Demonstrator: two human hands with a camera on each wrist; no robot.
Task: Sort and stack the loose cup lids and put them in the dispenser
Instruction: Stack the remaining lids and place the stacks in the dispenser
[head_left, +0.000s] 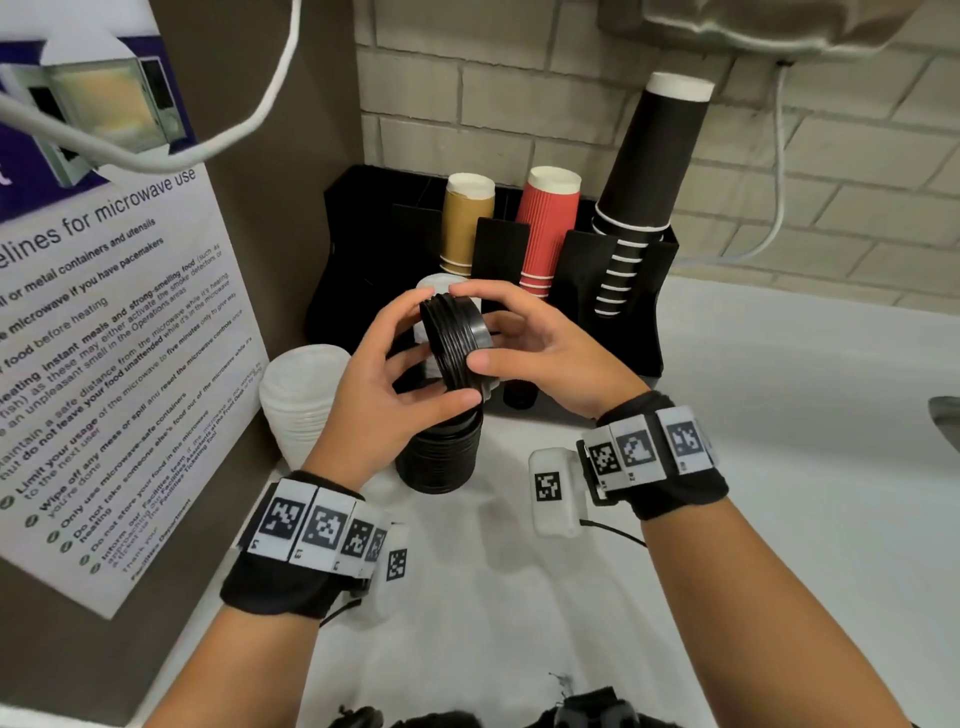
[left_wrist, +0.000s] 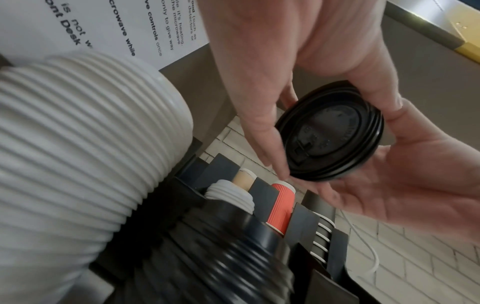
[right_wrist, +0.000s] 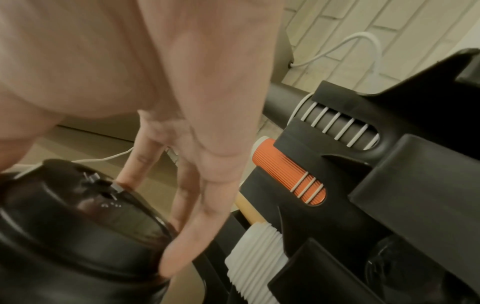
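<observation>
A short stack of black cup lids is held on edge between both hands, above the counter and in front of the black dispenser. My left hand curls round its left side. My right hand grips the right side with thumb and fingers. The left wrist view shows the black lid stack pinched between the fingers. In the right wrist view the black lid stack is at lower left under my fingertips. A taller black lid stack stands on the counter below. White lids stand stacked at left.
The dispenser holds tan cups, red cups, tall black cups and a white lid stack in a front slot. A microwave notice covers the left wall. White cables hang by the brick wall.
</observation>
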